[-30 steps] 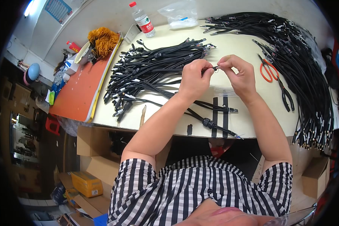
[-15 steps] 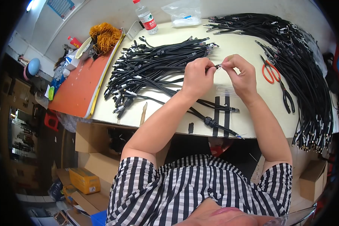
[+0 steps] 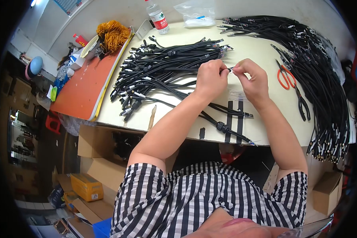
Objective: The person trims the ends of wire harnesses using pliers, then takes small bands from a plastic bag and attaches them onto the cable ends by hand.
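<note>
My left hand [image 3: 212, 79] is closed on a black cable [image 3: 225, 70], whose end sticks out between thumb and forefinger. Close beside it, my right hand [image 3: 253, 81] pinches at that cable end, on something small and pale that I cannot make out. Under the hands lie several thin clear strips [image 3: 237, 95]. Another black cable [image 3: 222, 127] with a thick lump along it reaches the table's front edge, over two black tape strips [image 3: 229, 119]. Left of my hands is a large pile of black cables [image 3: 162, 63] with white-labelled ends.
More black cables [image 3: 305, 59] curve down the right side. Red-handled scissors [image 3: 285, 77] and black pliers [image 3: 301, 104] lie beside them. A water bottle [image 3: 158, 18] and a plastic bag [image 3: 195, 16] stand at the back. A pointed wooden stick [image 3: 152, 117] lies near the front edge.
The view has shifted slightly. Both hands stay together at the cable end, with only small finger movement.
</note>
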Tool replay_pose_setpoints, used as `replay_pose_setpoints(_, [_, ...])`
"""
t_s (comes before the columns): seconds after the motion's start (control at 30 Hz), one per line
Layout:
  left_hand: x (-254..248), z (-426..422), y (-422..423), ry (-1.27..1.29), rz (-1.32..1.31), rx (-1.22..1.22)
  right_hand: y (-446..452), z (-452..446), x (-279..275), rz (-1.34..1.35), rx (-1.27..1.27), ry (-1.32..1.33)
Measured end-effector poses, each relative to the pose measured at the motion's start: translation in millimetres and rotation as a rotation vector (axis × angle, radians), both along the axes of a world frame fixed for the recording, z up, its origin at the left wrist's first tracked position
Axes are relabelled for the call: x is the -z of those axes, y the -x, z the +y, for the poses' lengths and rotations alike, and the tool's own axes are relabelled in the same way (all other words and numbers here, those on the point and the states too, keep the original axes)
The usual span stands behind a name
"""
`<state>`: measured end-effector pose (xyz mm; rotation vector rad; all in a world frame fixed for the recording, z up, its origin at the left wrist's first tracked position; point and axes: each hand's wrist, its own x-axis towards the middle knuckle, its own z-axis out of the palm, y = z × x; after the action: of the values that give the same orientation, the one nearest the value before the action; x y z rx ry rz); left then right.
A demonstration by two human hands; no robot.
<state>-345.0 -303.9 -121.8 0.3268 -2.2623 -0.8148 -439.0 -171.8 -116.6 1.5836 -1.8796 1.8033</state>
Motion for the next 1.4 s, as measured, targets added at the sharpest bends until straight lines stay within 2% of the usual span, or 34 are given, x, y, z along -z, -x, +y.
replay_pose_setpoints(0.07, [2,0,3,-0.019,-0.001,-0.011,-3,-1,0,0.168,0.085,-0.052])
replay_pose_setpoints(0.1, [2,0,3,-0.037,-0.004,-0.021,-5,-1,-1,0.168,0.085,-0.052])
replay_pose_setpoints(0.17, [4,1,3,0.011,-0.063,-0.037,-10,-1,-5,0.441,0.151,-0.109])
replay_pose_setpoints(0.27, [1,7,-1,0.044,-0.162,-0.029,-4,-1,-11,0.536,0.168,-0.074])
replay_pose_setpoints(0.37, [1,7,-3,-0.012,-0.212,-0.002,3,1,-11,0.459,0.14,-0.101])
replay_pose_setpoints(0.57, [-8,3,-5,-0.131,-0.291,0.093,-4,0,-14,0.497,0.076,-0.103])
replay_pose_setpoints(0.67, [-9,5,-10,-0.163,-0.339,0.16,12,-1,-9,0.206,0.039,-0.102])
replay_pose_setpoints(0.83, [-14,-3,-6,-0.255,-0.41,0.149,-12,6,-17,0.387,-0.036,-0.137])
replay_pose_setpoints(0.9, [-13,-5,-7,-0.337,-0.393,0.165,-8,6,-17,0.033,-0.101,-0.058])
replay_pose_setpoints(0.93, [-13,-6,-8,-0.416,-0.373,0.182,-8,7,-19,-0.056,-0.126,-0.067])
replay_pose_setpoints(1.07, [-12,-9,-6,-0.435,-0.377,0.154,1,6,-20,-0.115,-0.147,-0.163])
replay_pose_setpoints(1.13, [-10,-7,-6,-0.358,-0.379,0.134,0,6,-24,-0.244,-0.062,-0.148])
replay_pose_setpoints(1.17, [-11,-6,-6,-0.357,-0.379,0.136,4,8,-23,-0.244,-0.06,-0.147])
replay_pose_setpoints(1.23, [-11,-6,-6,-0.279,-0.359,0.118,11,12,-19,-0.022,-0.074,-0.262])
replay_pose_setpoints(1.37, [-8,-7,-4,-0.291,-0.376,0.095,9,10,-12,-0.018,-0.076,-0.362])
replay_pose_setpoints(1.4, [-8,-7,-5,-0.314,-0.387,0.103,11,8,-9,0.088,-0.063,-0.359])
